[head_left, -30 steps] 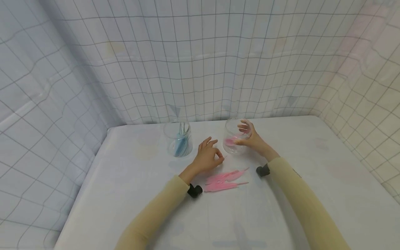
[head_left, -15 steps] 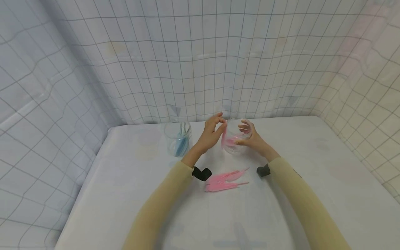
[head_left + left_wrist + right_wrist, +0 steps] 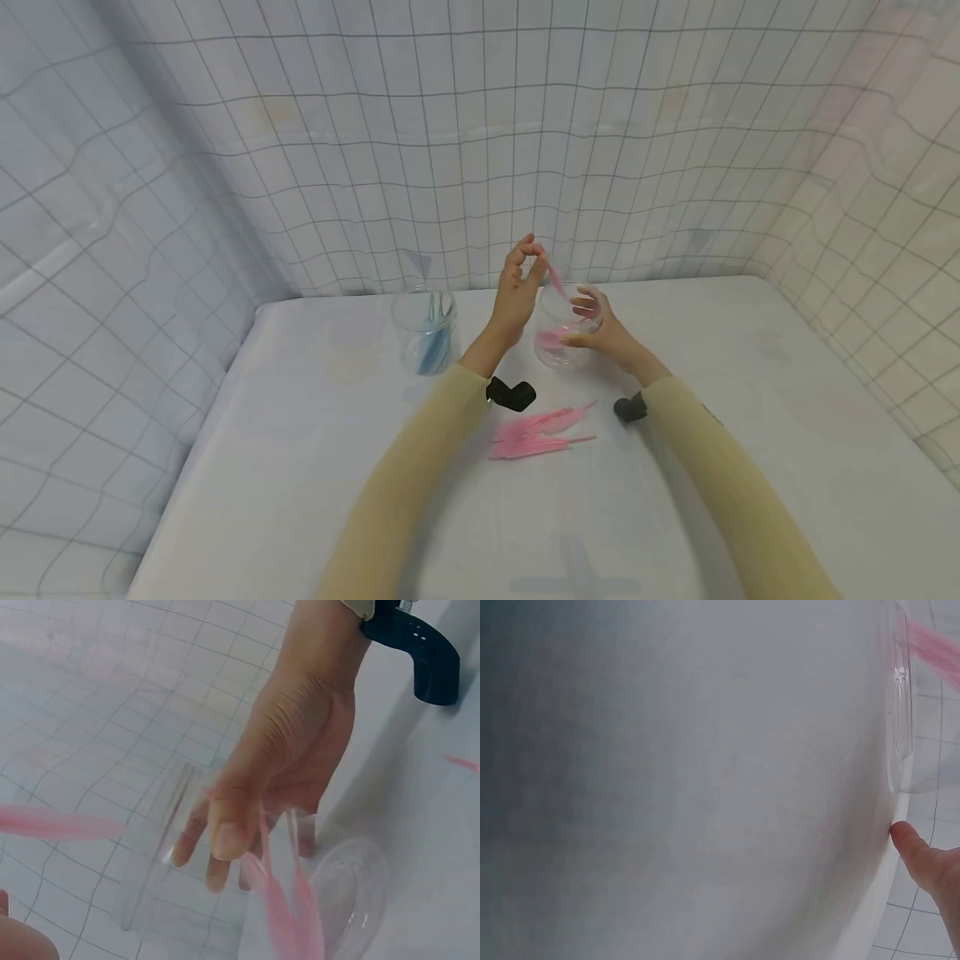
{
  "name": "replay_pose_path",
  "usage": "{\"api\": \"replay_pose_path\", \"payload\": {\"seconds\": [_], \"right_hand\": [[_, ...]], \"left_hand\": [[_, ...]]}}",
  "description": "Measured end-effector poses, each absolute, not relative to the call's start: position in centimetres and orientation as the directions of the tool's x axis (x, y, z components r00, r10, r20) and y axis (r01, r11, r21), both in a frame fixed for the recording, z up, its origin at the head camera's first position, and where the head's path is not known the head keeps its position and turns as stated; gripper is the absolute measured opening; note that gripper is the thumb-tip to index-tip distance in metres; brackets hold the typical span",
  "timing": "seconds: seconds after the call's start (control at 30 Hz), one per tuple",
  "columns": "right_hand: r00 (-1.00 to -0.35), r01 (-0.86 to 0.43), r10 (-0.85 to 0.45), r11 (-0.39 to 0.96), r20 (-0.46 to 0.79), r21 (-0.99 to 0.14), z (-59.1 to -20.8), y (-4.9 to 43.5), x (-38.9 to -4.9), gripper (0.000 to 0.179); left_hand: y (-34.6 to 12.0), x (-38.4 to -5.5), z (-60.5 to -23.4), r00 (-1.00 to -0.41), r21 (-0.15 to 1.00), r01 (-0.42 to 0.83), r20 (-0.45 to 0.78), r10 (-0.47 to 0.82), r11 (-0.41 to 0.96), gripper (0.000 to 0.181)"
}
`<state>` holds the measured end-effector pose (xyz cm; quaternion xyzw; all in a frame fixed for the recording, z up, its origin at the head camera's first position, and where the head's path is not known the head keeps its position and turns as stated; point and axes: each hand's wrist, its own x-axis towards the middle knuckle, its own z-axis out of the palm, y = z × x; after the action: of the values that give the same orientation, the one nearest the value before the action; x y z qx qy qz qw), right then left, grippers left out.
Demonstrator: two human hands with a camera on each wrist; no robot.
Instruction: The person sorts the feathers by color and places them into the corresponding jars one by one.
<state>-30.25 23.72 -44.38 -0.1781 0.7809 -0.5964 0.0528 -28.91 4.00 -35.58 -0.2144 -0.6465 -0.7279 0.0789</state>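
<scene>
My left hand (image 3: 517, 292) is raised above the left side of the right-hand clear jar (image 3: 558, 360), pinching a pink feather (image 3: 555, 279) between thumb and fingertips. The feather slants down to the right, its lower end at the jar's rim. Around the jar's right side, my right hand (image 3: 603, 329) grips with thumb in front and fingers behind. Pink feathers (image 3: 296, 922) stand inside that jar, seen through its wall in the left wrist view. In the right wrist view, only the thumb (image 3: 922, 859) of the right hand shows, close to the jar's base (image 3: 900, 705).
A second clear jar (image 3: 405, 321) with several blue feathers (image 3: 435, 346) stands to the left. Several pink feathers (image 3: 532, 446) lie on the white table (image 3: 300, 467) between my forearms. A white checked curtain (image 3: 480, 150) rises behind the table.
From low in front of the jars, my left hand has risen to the right-hand jar's rim with a pink feather, which now tilts over the opening. The right hand keeps its hold.
</scene>
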Motion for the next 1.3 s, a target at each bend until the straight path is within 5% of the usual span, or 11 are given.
{"api": "replay_pose_path", "payload": {"seconds": [0.37,0.67,1.0,1.3], "right_hand": [[-0.928,-0.194,-0.360,0.244,0.097,-0.950,-43.8,23.4,-30.0,0.094],[-0.928,-0.210,-0.357,0.259,0.109,-0.943,-41.9,22.9,-28.8,0.089],[-0.929,-0.207,-0.355,0.254,0.108,-0.945,-44.2,23.8,-30.4,0.094],[-0.925,-0.239,-0.352,0.255,0.141,-0.937,-44.5,23.9,-30.3,0.096]], "left_hand": [[2.3,-28.3,-38.6,-0.894,0.910,0.410,0.387,0.225,0.063,0.030],[0.5,-27.8,-42.7,-0.861,0.819,0.482,0.378,0.340,0.311,0.023],[0.3,-25.1,-45.1,-0.846,0.628,0.491,0.179,0.502,0.604,0.019],[0.4,-24.0,-45.3,-0.824,0.484,0.510,0.037,0.565,0.711,0.019]]}}
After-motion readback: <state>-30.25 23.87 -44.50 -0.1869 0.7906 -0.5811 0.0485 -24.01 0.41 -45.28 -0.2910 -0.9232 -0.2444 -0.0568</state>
